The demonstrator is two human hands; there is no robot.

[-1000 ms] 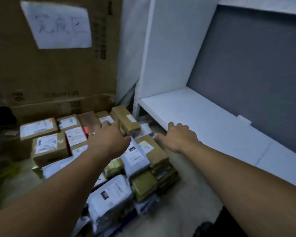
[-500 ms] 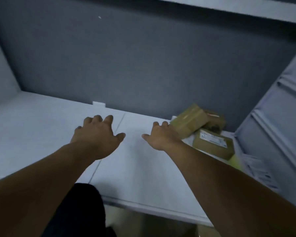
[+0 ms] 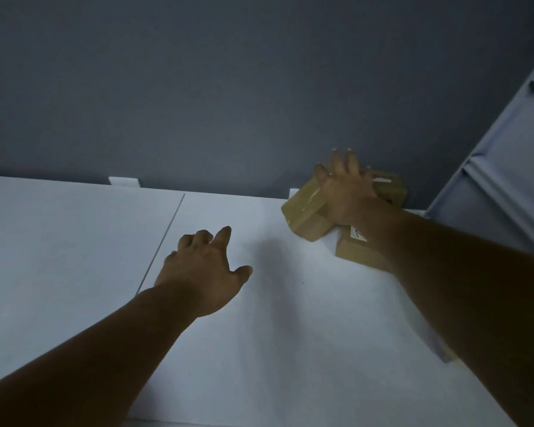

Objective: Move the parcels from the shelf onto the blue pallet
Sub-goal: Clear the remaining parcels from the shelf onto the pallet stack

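Observation:
Three brown taped parcels sit in the far right corner of the white shelf (image 3: 74, 241). A tilted parcel (image 3: 304, 211) leans at the front left of the group. Behind it is a second parcel (image 3: 390, 188), and a labelled parcel (image 3: 352, 248) lies lower, partly hidden by my right forearm. My right hand (image 3: 342, 186) is stretched over the tilted parcel with fingers spread and straight, lying on its top. My left hand (image 3: 204, 269) hovers over the bare shelf board to the left, fingers loosely curled, holding nothing. The blue pallet is out of view.
A dark grey back wall (image 3: 228, 87) closes the shelf behind the parcels. A pale side panel with ribs (image 3: 506, 167) bounds the shelf on the right. A seam (image 3: 164, 238) splits the shelf board near my left hand.
The view swung from the pallet pile to the shelf. My right hand reached forward and now lies on the tilted parcel. My left hand moved forward over the bare board.

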